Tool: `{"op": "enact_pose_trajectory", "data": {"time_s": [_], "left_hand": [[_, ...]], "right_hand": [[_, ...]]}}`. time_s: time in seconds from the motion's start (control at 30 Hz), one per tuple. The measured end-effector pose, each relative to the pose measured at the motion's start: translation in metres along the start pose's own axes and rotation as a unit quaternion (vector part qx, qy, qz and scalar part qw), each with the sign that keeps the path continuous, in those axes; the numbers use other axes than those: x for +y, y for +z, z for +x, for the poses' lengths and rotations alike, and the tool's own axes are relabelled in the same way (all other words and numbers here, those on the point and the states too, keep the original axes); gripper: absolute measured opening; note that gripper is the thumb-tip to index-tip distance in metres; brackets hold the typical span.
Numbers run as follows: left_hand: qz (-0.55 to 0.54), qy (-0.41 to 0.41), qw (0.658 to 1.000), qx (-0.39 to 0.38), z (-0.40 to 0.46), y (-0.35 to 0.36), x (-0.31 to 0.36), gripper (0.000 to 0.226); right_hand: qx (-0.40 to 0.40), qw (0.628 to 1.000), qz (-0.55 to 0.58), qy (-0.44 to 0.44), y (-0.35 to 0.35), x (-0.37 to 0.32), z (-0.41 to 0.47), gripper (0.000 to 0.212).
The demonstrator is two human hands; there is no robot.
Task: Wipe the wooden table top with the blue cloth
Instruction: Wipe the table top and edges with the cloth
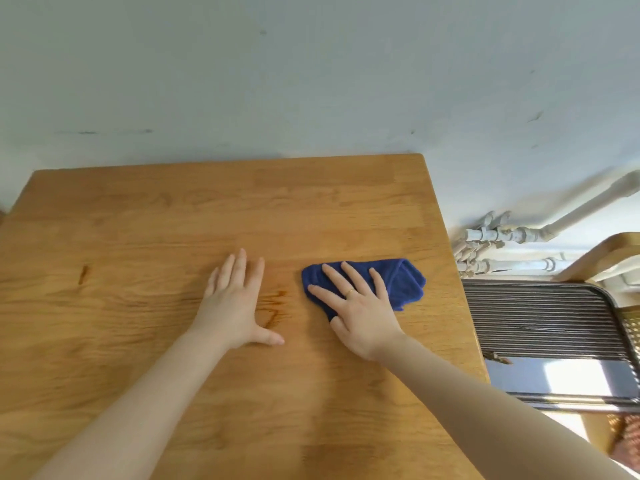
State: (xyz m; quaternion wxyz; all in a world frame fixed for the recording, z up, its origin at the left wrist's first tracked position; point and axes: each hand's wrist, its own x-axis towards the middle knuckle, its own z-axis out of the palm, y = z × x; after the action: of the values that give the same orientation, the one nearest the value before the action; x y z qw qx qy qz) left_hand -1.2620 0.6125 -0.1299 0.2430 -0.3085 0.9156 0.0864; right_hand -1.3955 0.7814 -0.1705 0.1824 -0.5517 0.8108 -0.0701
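Observation:
The wooden table top (145, 216) fills the lower left and middle of the head view, its far edge against a pale wall. A bunched blue cloth (403, 280) lies on it toward the right side. My right hand (358, 308) presses flat on the cloth's left part, fingers spread, a ring on one finger. My left hand (235, 299) rests flat on the bare wood to the left of the cloth, fingers apart, holding nothing. A dark wood-grain mark (277, 303) shows between the two hands.
The table's right edge (460, 271) runs close to the cloth. Beyond it stand white pipes (502, 237) along the wall, a ribbed metal tray or rack (540, 317) lower down, and a curved wooden chair back (602, 254).

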Motion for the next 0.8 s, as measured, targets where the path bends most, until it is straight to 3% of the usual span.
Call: {"op": "enact_pose_trajectory", "data": {"time_s": [0.3,0.43,0.57,0.7,0.8], "left_hand": [[-0.001,-0.001,1.000,-0.030,0.008,0.015,-0.025,0.142],[-0.003,0.004,1.000,-0.024,0.006,0.014,-0.023,0.141],[-0.015,0.006,1.000,-0.012,0.005,0.012,-0.021,0.140],[-0.019,0.009,1.000,-0.010,0.007,0.012,-0.022,0.140],[-0.018,0.008,1.000,-0.008,0.009,0.018,-0.024,0.140]], "right_hand": [[0.063,0.986,0.011,0.153,-0.020,0.021,0.100,0.051],[0.064,0.994,-0.022,0.081,-0.002,-0.006,0.057,0.056],[0.015,1.000,-0.009,0.006,0.009,-0.029,0.015,0.066],[0.028,0.999,-0.035,0.016,-0.005,-0.011,0.059,0.067],[0.057,0.994,-0.033,0.088,-0.013,-0.001,0.106,0.056]]}}
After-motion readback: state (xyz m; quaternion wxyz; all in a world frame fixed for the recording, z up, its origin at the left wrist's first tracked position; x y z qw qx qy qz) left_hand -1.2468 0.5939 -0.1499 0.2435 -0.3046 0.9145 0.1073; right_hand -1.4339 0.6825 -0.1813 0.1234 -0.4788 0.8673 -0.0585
